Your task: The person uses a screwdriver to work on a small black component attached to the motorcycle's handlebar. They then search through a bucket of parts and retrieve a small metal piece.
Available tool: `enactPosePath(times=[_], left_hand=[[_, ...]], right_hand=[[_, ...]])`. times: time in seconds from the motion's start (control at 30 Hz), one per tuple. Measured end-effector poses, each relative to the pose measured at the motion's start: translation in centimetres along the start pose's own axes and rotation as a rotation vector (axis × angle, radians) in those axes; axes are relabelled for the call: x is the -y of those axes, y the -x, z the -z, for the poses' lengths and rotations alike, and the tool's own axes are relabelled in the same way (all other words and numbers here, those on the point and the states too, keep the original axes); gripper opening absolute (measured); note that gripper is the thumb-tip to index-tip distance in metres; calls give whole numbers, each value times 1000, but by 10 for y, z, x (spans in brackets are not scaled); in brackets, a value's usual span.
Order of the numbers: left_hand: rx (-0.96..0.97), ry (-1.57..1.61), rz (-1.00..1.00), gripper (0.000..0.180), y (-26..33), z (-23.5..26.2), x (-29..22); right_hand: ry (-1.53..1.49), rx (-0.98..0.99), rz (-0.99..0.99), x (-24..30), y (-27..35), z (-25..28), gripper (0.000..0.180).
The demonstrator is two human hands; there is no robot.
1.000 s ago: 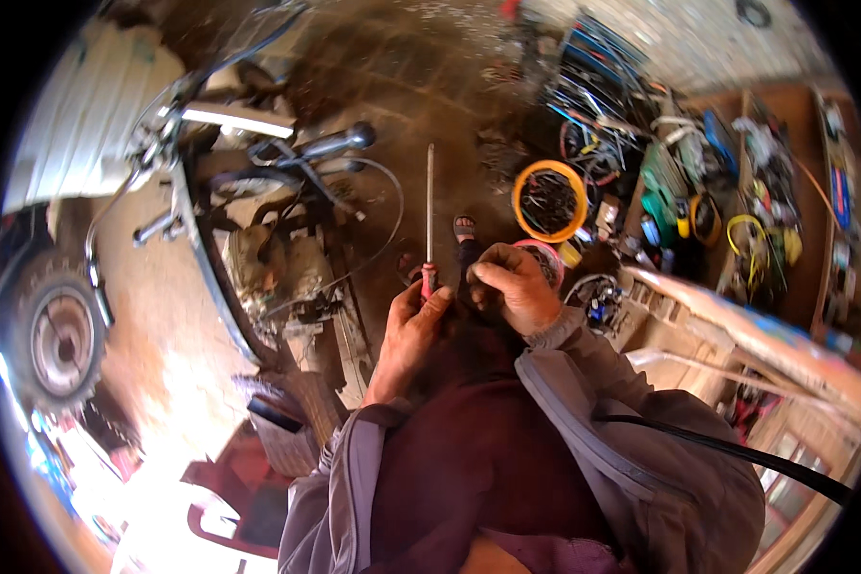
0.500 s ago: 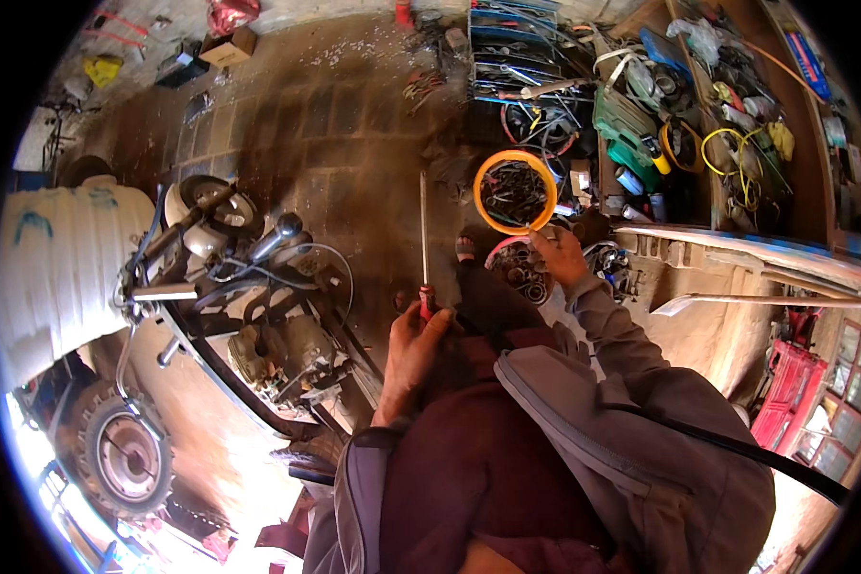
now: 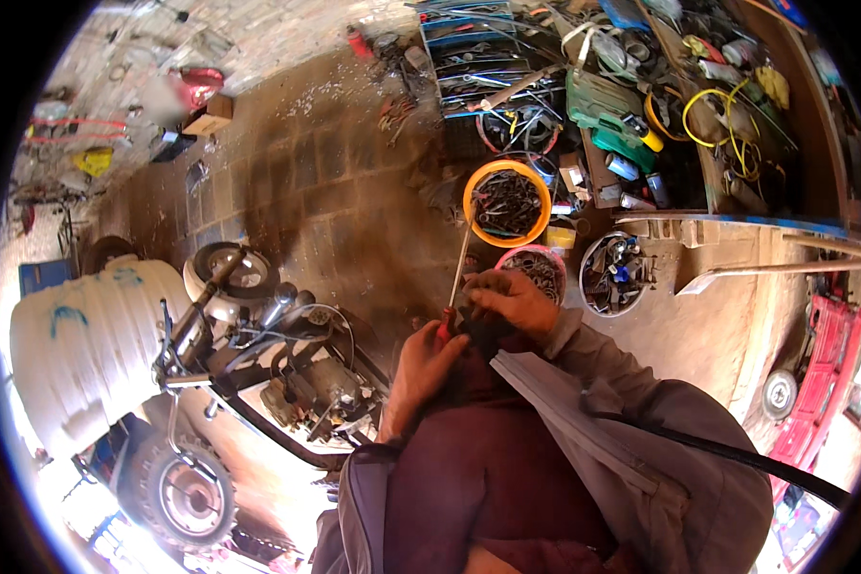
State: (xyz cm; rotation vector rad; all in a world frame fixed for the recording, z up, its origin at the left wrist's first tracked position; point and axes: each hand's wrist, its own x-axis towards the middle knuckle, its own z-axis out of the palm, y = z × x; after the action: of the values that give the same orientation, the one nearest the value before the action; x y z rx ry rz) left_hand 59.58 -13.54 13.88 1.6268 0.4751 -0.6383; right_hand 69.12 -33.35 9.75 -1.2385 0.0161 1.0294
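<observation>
My left hand (image 3: 421, 368) is closed round the red handle of a long screwdriver (image 3: 462, 256). The thin shaft points up and a little to the right, its tip close to the rim of a yellow bucket (image 3: 469, 198) full of small dark metal parts. Just right of the shaft is my right hand (image 3: 521, 304), its fingers curled together near the screwdriver. Whatever is in those fingers, if anything, is too dark to make out. Partly behind the right hand stands a pink-rimmed bucket (image 3: 562, 273) of metal parts.
A round basin (image 3: 586, 298) of hardware sits to the right. Farther off are a blue tool rack (image 3: 429, 48) and a wooden shelf (image 3: 794, 172) crowded with tools. A stripped motorcycle (image 3: 297, 383) and a large white tank (image 3: 96, 344) stand at left.
My right hand has come away from the yellow bucket's rim, back toward my left hand. The screwdriver now leans right instead of standing straight. The view has shifted.
</observation>
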Motion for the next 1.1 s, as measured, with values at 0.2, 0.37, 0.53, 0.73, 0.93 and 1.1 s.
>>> enactPosePath(times=[0.2, 0.37, 0.53, 0.73, 0.93, 1.1], left_hand=[[50, -145, -105, 40, -20, 3, -14], [237, -205, -177, 36, -36, 14, -47], [368, -376, -232, 45, -60, 53, -35], [413, -500, -426, 47, -68, 93, -78], [586, -595, -569, 36, -43, 141, -172], [922, -609, -1287, 32, 9, 162, -270]], right_hand=[[-102, 32, 180, 10, 7, -26, 22], [-101, -41, 235, 9, 3, -37, 23], [-60, -225, 203, 21, -9, -60, 22], [-231, -578, 288, 24, -28, -80, 22], [-556, -770, 248, 22, -7, -70, 25], [-429, -954, 154, -33, 1, -26, 25]])
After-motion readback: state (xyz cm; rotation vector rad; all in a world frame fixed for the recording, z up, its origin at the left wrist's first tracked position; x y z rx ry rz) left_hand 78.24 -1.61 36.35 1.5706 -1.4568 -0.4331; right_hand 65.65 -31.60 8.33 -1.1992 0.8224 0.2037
